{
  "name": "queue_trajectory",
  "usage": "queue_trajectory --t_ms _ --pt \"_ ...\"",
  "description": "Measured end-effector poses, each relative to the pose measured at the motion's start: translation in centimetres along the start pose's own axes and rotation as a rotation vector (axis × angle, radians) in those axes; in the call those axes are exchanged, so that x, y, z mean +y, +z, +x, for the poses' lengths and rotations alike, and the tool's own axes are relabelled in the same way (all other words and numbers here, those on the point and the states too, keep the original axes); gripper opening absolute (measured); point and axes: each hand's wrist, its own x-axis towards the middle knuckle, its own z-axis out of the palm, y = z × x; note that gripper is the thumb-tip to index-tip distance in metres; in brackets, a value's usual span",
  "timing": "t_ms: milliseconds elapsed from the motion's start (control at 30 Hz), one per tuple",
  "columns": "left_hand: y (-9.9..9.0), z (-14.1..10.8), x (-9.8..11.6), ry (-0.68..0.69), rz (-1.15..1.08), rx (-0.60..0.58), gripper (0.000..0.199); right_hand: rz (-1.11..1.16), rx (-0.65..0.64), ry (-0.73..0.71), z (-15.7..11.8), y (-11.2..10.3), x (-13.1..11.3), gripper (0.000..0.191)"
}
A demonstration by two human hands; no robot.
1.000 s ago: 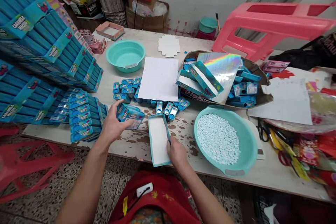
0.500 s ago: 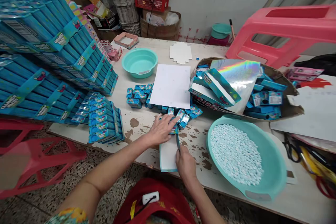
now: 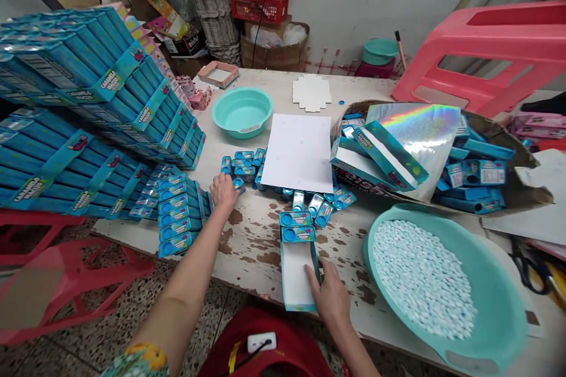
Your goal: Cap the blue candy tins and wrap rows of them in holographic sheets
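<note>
The table (image 3: 247, 259) is the largest thing, with worn patches on its top. Taking the carton tray (image 3: 297, 277) as centre of the clock, the tall stack of filled cartons (image 3: 145, 112) is at about 10 o'clock, and the turquoise basin (image 3: 490, 283) of pale candies (image 3: 420, 271) is at 3 o'clock. At 12 o'clock, the white sheet (image 3: 298, 150) lies partly over loose blue boxes (image 3: 325, 214).

The tray is just at the near edge of the table, and its long axis goes from 12 to 6 o'clock. Two Caramelo Macizo boxes (image 3: 298, 234) are side by side in its 12 o'clock end; the part toward 6 o'clock is bare inside. The right hand (image 3: 333, 296) is the nearer one: it grips the wall on the 3 o'clock side, thumb inward.

The left hand (image 3: 224, 192) is apart from the tray, between 10 and 11 o'clock. Its fingers are bent at a small blue box (image 3: 237, 183), but whether they close on it, one cannot tell.
</note>
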Motion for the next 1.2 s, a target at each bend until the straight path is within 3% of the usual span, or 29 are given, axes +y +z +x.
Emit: queue_trajectory --t_ms 100,200,367,500,600,767,867,1067,1200 --pt "-0.6 -1.1 -0.4 -0.122 -0.078 -0.122 0.043 0.001 0.0 -0.011 0.1 0.2 0.1 0.042" --pt "-1.4 -1.2 -1.3 -0.258 -0.115 -0.108 0.045 -0.014 -0.018 -0.008 0.1 0.3 0.0 0.041" --pt "-2.7 2.0 -2.6 -0.405 -0.132 -0.014 0.045 -0.028 -0.051 0.01 0.1 0.3 -0.1 0.04" --pt "-3.0 3.8 -2.6 -0.429 -0.137 -0.074 0.054 -0.016 -0.062 0.022 0.2 0.4 0.0 0.041" --pt "-2.5 2.4 -2.2 -0.4 -0.133 -0.134 0.048 -0.006 -0.073 0.034 0.3 0.4 0.1 0.043" --pt "-0.7 -2.0 -0.4 -0.298 -0.162 -0.224 0.047 0.006 -0.082 0.029 0.4 0.4 0.1 0.044" --pt "-0.8 -2.8 0.4 -0.24 -0.177 -0.29 0.049 -0.008 -0.083 0.027 0.4 0.4 0.1 0.044" --pt "-2.9 1.6 1.6 -0.056 -0.081 -0.152 0.045 -0.026 -0.068 0.014 0.5 0.3 0.0 0.038" --pt "-2.3 4.4 2.9 0.2 0.062 -0.16 0.03 -0.011 -0.063 0.025 0.5 0.4 0.1 0.039"
